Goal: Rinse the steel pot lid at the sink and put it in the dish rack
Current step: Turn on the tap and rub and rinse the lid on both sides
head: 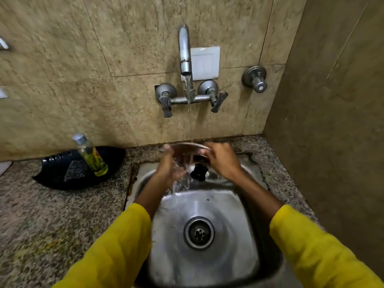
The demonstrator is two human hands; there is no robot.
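Note:
The steel pot lid (188, 149) is held tilted over the far end of the steel sink (247, 206), its black knob (199, 173) pointing down toward me. Water from the tap (185, 50) falls onto the lid and splashes off below. My left hand (171, 165) holds the lid's left edge, fingers wet and blurred. On the right edge my right hand (223, 161) grips the rim. Both sleeves are yellow. No dish rack is in view.
A black tray (62, 175) on the granite counter to the left holds a leaning bottle of green liquid (91, 155) and a dark scrub pad (75, 170). Two tap handles and a wall valve (255, 79) sit on the tiled wall. A side wall closes in the right.

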